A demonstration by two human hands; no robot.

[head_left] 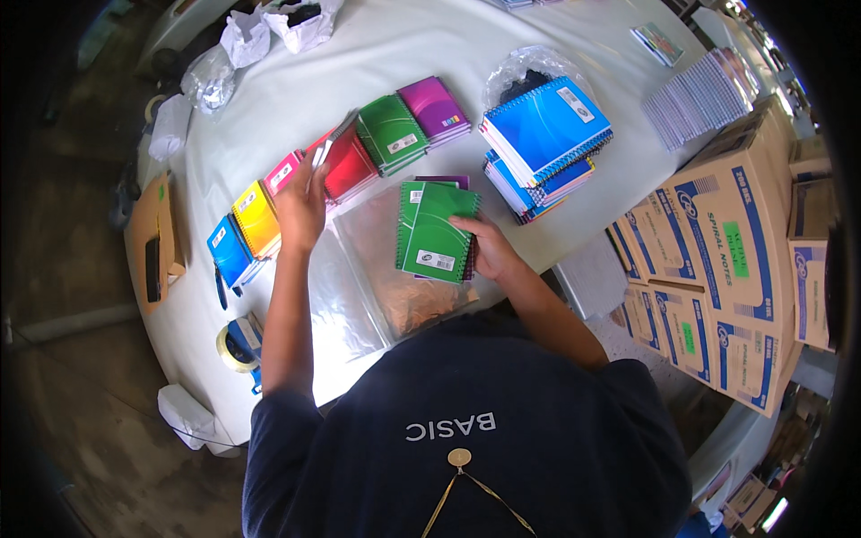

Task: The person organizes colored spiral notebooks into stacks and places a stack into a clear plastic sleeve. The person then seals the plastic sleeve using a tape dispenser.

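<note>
My right hand (491,247) grips a small bundle of spiral notebooks, with a green spiral notebook (441,231) on top and purple covers showing beneath. My left hand (303,208) is closed on a thin spiral notebook (333,141), seen nearly edge-on and tilted above the row of stacks. Under it lies a stack of red notebooks (350,170). Along the same row stand blue notebooks (230,251), yellow notebooks (256,218), pink notebooks (281,170), green notebooks (392,133) and purple notebooks (432,108). Clear plastic film (354,287) lies flat between my forearms.
A taller pile of blue notebooks (547,125) rises at the right, before a plastic bag (538,61). Farther right are a long notebook stack (704,99) and cardboard cartons (708,260). A tape dispenser (240,342) and a cardboard piece (161,238) sit at the left edge.
</note>
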